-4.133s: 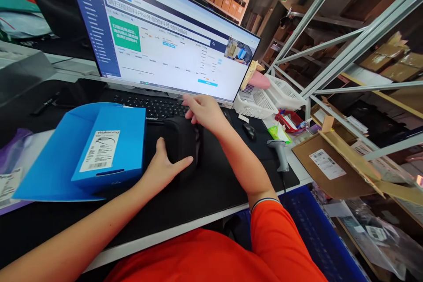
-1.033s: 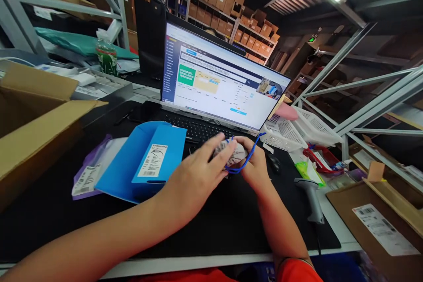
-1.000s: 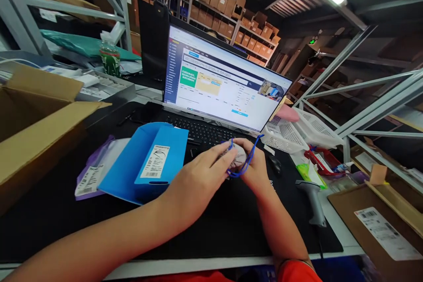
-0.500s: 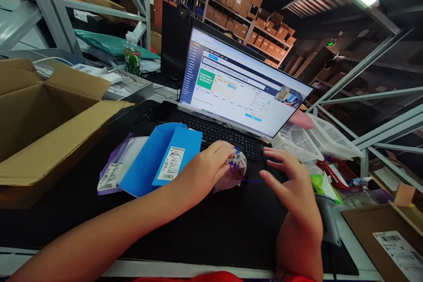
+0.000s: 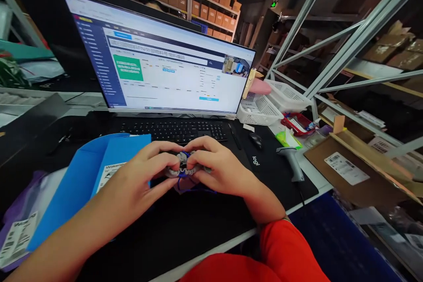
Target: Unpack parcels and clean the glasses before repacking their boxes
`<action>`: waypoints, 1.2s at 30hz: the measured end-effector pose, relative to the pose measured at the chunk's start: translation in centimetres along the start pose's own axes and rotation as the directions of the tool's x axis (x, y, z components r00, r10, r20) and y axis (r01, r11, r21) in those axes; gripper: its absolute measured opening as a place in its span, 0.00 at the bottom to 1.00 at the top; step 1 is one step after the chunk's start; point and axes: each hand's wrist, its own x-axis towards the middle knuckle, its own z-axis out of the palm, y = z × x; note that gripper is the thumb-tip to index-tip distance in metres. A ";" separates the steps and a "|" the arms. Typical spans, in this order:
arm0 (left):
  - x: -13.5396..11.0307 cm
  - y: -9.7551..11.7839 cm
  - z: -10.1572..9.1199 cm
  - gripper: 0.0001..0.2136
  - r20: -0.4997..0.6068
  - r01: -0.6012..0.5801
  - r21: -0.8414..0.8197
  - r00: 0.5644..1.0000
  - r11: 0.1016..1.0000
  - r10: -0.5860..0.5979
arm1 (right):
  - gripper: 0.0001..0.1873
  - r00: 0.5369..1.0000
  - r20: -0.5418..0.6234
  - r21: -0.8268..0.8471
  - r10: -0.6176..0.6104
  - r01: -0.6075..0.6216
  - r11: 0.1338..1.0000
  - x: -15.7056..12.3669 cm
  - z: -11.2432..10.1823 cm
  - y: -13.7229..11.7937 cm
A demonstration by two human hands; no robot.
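Note:
A small greyish-pink drawstring pouch with blue cords is held between both hands, just in front of the keyboard. My left hand grips one side of its gathered mouth, and my right hand pinches the opposite side. The mouth is spread a little, with a dark gap between the fingers; what the pouch contains is hidden. A blue box with a white printed label lies left of the hands, partly covered by my left forearm. Under it is a purple-edged packet with a barcode label.
A monitor stands behind the keyboard. To the right are a mouse, a grey barcode scanner, white plastic baskets, a red tray and a labelled cardboard box. The desk mat's edge runs along the front.
My right hand has come from open beside the pouch to gripping its mouth. The gathered mouth is now pulled partly apart. The view has turned right and moved closer.

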 end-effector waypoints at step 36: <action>-0.8 -0.3 2.2 0.05 -0.241 0.133 -0.117 0.957 0.984 -0.158 | 0.23 0.988 -0.095 -0.167 -0.122 0.105 0.980 0.4 1.0 2.0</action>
